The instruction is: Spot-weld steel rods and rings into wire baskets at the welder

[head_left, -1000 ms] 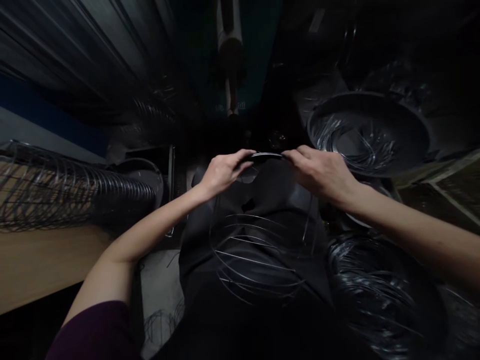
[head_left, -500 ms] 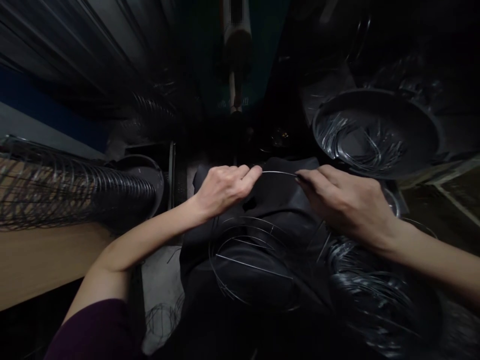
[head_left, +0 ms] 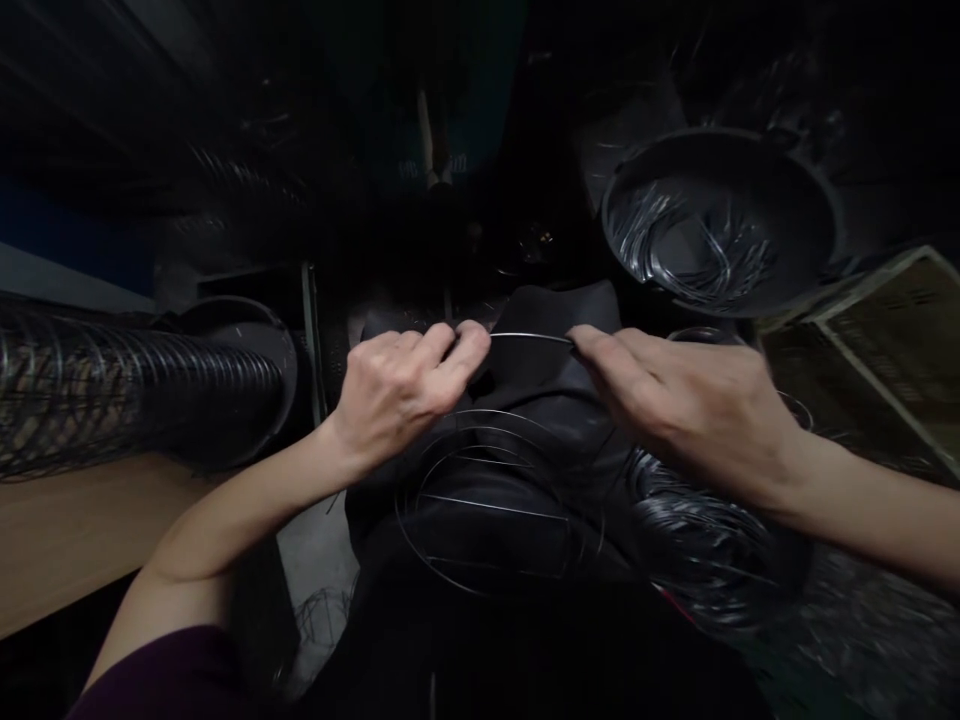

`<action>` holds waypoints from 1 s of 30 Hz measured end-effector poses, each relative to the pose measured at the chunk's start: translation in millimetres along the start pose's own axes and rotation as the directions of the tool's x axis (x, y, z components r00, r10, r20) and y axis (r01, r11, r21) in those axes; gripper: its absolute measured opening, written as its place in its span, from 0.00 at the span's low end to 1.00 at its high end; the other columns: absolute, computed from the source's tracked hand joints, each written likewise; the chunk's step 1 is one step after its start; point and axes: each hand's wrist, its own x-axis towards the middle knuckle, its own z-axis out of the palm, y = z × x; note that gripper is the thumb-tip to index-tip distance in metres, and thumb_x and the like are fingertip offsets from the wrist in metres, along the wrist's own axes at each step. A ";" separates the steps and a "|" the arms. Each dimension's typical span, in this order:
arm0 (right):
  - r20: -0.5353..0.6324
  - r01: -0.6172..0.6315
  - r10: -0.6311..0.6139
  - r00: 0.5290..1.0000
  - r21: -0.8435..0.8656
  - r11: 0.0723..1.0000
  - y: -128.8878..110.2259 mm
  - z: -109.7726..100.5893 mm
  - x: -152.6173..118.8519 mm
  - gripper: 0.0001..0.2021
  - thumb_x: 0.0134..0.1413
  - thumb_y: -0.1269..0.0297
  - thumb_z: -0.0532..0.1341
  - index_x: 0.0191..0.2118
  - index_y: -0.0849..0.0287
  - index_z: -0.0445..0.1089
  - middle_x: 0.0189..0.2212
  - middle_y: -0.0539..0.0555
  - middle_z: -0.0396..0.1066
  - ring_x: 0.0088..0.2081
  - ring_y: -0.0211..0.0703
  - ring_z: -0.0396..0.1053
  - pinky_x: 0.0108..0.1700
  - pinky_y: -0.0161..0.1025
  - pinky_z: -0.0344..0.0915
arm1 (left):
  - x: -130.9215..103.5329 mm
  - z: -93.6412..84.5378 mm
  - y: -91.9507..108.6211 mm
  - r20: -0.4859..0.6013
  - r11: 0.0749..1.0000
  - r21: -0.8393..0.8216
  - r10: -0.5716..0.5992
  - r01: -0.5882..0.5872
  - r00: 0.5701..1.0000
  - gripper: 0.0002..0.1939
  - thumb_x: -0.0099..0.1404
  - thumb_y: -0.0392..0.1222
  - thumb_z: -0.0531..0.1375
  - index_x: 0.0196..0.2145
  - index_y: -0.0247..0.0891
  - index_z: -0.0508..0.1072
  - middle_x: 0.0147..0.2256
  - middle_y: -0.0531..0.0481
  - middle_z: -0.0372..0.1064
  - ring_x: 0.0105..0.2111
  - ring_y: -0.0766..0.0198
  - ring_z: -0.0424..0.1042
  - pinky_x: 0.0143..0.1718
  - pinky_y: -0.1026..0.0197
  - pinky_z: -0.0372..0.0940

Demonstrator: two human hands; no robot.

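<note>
Between my two hands a thin, slightly bowed metal wire (head_left: pixel 529 336) stretches above my lap. Its left part is pinched by my closed left hand (head_left: pixel 409 375). My right hand (head_left: pixel 667 400) is closed on the other end, thumb and forefinger pressed together. Beneath them, on the dark cloth (head_left: pixel 420 620) over my lap, lies a round wire frame (head_left: pixel 491 513) with straight crossbars. What the wire does behind the fingers is hidden.
At the right, a dark round basin (head_left: pixel 814 215) holds bent wires, and a heap of wire pieces (head_left: pixel 705 540) lies below it. A stack of wire rings (head_left: pixel 135 385) lies at the left, over a brown board (head_left: pixel 90 530). A crate (head_left: pixel 892 340) stands far right.
The view has shifted, so the surroundings sit further left and a little higher. My hands still hold the wire, with about the same gap between them.
</note>
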 end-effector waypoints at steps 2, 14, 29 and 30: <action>0.063 -0.031 0.031 0.997 -0.006 1.000 -2.1 -1.5 1.0 0.18 0.62 0.74 0.45 0.46 0.61 0.71 0.20 0.52 0.67 0.20 0.38 0.61 0.22 0.34 0.52 | -2.5 -0.2 0.9 0.005 1.000 -0.006 0.000 0.000 1.000 0.15 0.66 0.31 0.46 0.40 0.39 0.71 0.19 0.53 0.57 0.17 0.70 0.59 0.21 0.65 0.52; 0.174 -0.059 0.068 0.982 -0.060 0.996 4.4 41.5 31.6 0.23 0.58 0.72 0.48 0.58 0.62 0.61 0.27 0.59 0.70 0.17 0.40 0.59 0.16 0.36 0.41 | 13.8 23.8 -26.7 0.320 0.999 -0.033 -0.026 0.039 0.947 0.20 0.65 0.30 0.45 0.51 0.41 0.64 0.27 0.51 0.68 0.23 0.68 0.66 0.26 0.66 0.56; 0.329 -0.051 0.029 0.944 0.057 0.997 28.4 74.4 129.9 0.15 0.63 0.67 0.44 0.50 0.57 0.61 0.35 0.58 0.73 0.30 0.47 0.71 0.24 0.36 0.49 | 42.8 71.6 -101.0 0.230 0.970 -0.084 -0.203 0.227 0.952 0.15 0.70 0.46 0.46 0.45 0.42 0.69 0.37 0.49 0.75 0.33 0.63 0.73 0.25 0.66 0.53; 0.327 -0.049 0.025 0.945 0.065 0.997 30.2 73.6 133.3 0.15 0.63 0.68 0.44 0.50 0.56 0.61 0.35 0.58 0.73 0.30 0.46 0.71 0.24 0.36 0.49 | 45.9 70.4 -104.3 0.228 0.971 -0.086 -0.198 0.222 0.953 0.15 0.70 0.46 0.46 0.45 0.42 0.69 0.37 0.49 0.75 0.33 0.63 0.73 0.25 0.66 0.54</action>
